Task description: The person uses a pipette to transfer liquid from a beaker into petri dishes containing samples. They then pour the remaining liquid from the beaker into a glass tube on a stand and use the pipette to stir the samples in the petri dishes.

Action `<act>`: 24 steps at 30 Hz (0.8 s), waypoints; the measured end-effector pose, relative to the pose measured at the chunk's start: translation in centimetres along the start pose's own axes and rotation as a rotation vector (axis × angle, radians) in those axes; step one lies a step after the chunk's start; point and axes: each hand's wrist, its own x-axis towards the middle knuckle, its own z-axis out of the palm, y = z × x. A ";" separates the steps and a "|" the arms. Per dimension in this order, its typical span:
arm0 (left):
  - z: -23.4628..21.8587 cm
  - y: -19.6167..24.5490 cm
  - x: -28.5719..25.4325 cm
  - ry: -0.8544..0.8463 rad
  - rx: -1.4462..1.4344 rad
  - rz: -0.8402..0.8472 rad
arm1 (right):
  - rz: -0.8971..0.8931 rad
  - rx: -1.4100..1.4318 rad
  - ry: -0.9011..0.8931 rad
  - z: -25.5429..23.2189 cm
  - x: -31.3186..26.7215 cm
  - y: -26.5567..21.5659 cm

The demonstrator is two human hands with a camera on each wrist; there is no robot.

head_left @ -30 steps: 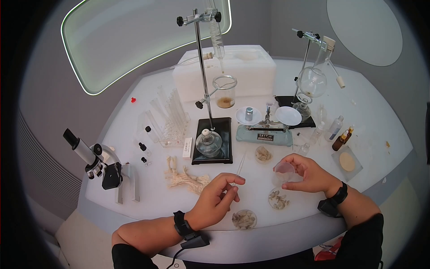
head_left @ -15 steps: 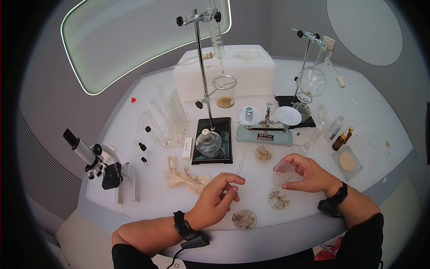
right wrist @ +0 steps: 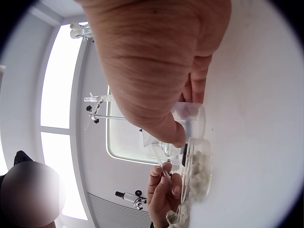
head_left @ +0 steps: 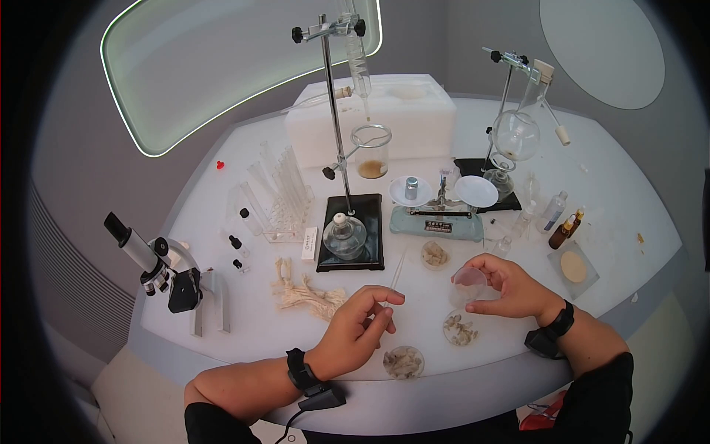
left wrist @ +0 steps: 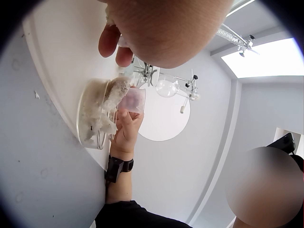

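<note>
My left hand (head_left: 358, 330) pinches a thin clear rod or dropper (head_left: 399, 269) that points up and away; its kind cannot be told. Fingers and thumb of my right hand (head_left: 510, 287) curl round a small translucent cup (head_left: 468, 286), held beside and above a round glass dish (head_left: 461, 329) of pale, shredded pieces. Another dish (head_left: 404, 362) of greyish clumps stands near the front edge, below my left hand. A third dish (head_left: 435, 254) with pale chunks lies behind, between the hands. In the right wrist view the cup (right wrist: 192, 118) is beside a filled dish (right wrist: 199, 175).
A balance (head_left: 436, 223) stands behind the dishes, with a black-based stand (head_left: 350, 255) and flask to its left. Pale root-like strands (head_left: 303, 294) lie left of my left hand. Test tubes (head_left: 281, 185), a microscope (head_left: 159, 266) and brown bottles (head_left: 563, 231) stand farther out.
</note>
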 end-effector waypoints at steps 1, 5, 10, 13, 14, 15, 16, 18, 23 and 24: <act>0.0 0.0 0.0 0.000 -0.001 -0.002 | 0.005 -0.013 -0.004 -0.1 0.0 0.1; 0.0 -0.6 0.0 0.003 0.023 0.025 | -0.033 0.027 -0.007 0.2 0.1 0.0; 0.0 -0.4 0.0 0.005 0.038 0.022 | -0.039 0.039 -0.003 0.2 0.1 -0.1; 0.0 -0.2 0.0 0.007 0.035 0.019 | -0.029 0.013 -0.007 0.0 0.0 0.2; 0.0 -0.3 0.0 0.007 0.035 0.019 | -0.028 0.013 -0.007 0.0 0.0 0.2; 0.0 -0.4 0.0 0.007 0.031 0.017 | -0.024 0.012 -0.006 0.0 0.0 0.3; 0.0 -0.4 0.0 0.008 0.027 0.015 | -0.020 0.011 -0.005 0.0 0.0 0.3; 0.0 -0.5 0.0 0.008 0.029 0.018 | -0.022 0.012 -0.003 0.1 0.0 0.1; 0.0 -0.5 0.0 0.009 0.040 0.029 | -0.017 0.032 -0.002 0.2 0.0 -0.3; 0.0 -0.4 0.0 0.006 0.039 0.027 | -0.013 0.020 -0.003 0.1 0.0 -0.1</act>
